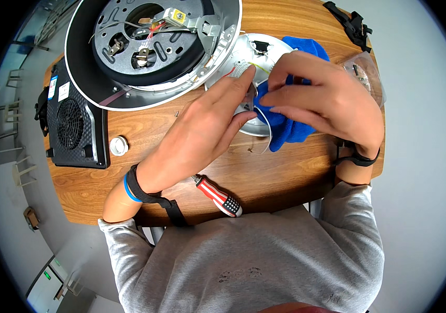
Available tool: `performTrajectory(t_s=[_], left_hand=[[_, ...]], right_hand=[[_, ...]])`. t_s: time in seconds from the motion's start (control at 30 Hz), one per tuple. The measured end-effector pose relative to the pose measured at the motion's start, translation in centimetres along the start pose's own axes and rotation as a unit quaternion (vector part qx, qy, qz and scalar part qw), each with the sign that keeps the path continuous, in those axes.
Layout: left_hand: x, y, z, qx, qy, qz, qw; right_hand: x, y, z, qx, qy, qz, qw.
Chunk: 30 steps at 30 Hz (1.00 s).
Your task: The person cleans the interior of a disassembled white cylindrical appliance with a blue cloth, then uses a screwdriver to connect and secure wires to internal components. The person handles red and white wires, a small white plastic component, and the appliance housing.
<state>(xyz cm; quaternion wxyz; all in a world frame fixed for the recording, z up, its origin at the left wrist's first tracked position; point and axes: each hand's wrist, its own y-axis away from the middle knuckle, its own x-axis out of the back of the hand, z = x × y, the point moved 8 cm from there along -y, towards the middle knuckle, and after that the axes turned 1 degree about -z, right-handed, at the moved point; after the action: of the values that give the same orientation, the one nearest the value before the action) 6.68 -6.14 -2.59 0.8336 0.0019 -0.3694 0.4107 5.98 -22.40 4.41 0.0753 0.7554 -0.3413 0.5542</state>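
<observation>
My left hand [197,125] reaches over a white round housing [241,48], thumb and fingers closed around a small greyish piece, mostly hidden between them. Facing it from the right, my right hand [327,91] is bent with its fingertips drawn together close to the left fingertips; anything in that pinch is too small to make out. Thin red and yellow wires show in the housing beside the left fingers. A thin pale wire [271,133] loops down below the hands. Under my right hand lies a bunched blue cloth [292,129], partly against the housing.
A large round appliance body [90,78] with exposed wiring stands at the far left. Beside it are a black panel with a fan grille [70,122] and a white cap [119,146]. A red-and-white-handled screwdriver [215,197] lies near me. A clear bag [366,75] and black strap [352,26] lie right.
</observation>
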Motion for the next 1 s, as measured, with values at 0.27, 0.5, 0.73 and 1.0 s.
performTrajectory(t_s=[0.27,0.5,0.73,1.0], left_hand=[[0.2,-0.2,0.1,-0.006,-0.006,-0.004,1.000],[0.6,-0.2,0.0,-0.002,0.005,0.009,1.000],[0.8,-0.4,0.2,-0.007,0.025,0.023,0.999],[0.8,-0.3,0.2,-0.004,0.030,0.020,0.999]], right_hand=[[0.9,0.1,0.8,-0.055,0.011,0.036,0.998],[-0.3,-0.5,0.0,0.007,0.033,0.034,0.999],[-0.1,-0.2,-0.4,0.021,0.040,0.018,0.999],[-0.6,-0.2,0.0,-0.018,0.055,0.023,0.998]])
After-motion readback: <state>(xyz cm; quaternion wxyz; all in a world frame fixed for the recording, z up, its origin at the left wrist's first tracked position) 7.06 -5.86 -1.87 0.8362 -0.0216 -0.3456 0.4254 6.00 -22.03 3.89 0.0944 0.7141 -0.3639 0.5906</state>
